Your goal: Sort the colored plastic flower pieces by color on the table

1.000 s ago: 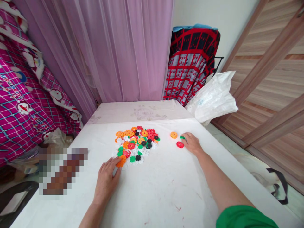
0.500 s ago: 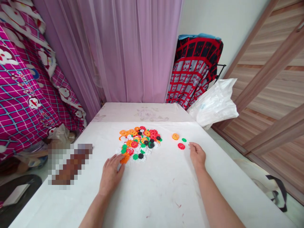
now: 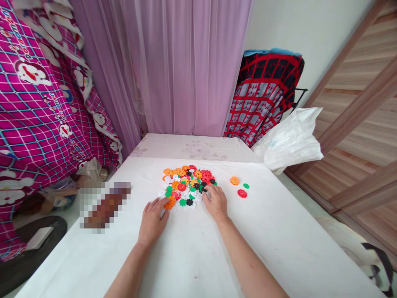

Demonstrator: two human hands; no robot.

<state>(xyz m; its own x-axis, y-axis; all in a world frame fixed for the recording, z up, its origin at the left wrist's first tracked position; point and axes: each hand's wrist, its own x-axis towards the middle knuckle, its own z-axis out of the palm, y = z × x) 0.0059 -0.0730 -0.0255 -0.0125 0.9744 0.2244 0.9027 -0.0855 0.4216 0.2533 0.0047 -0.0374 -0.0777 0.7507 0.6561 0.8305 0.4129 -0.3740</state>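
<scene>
A pile of small flower-shaped plastic discs [image 3: 187, 187] in orange, red, green, black and white lies on the white table [image 3: 279, 240]. My left hand [image 3: 153, 219] rests flat at the pile's near left edge, fingertips touching an orange disc [image 3: 169, 204]. My right hand [image 3: 215, 200] lies on the pile's right edge, fingers curled down over the discs; whether it grips one is hidden. Three discs sit apart to the right: an orange one [image 3: 235, 180], a small green one [image 3: 246, 186] and a red one [image 3: 242, 193].
A purple curtain [image 3: 186, 66] hangs behind the table. A pink cartoon-print blanket [image 3: 37, 103] is at the left, a red and black checked cloth [image 3: 266, 95] and a white plastic bag [image 3: 293, 138] at the back right. Wooden panels [image 3: 362, 124] stand on the right.
My right hand has left the three separate discs and moved left onto the pile's right edge. My left hand stays by the orange disc. The camera has shifted.
</scene>
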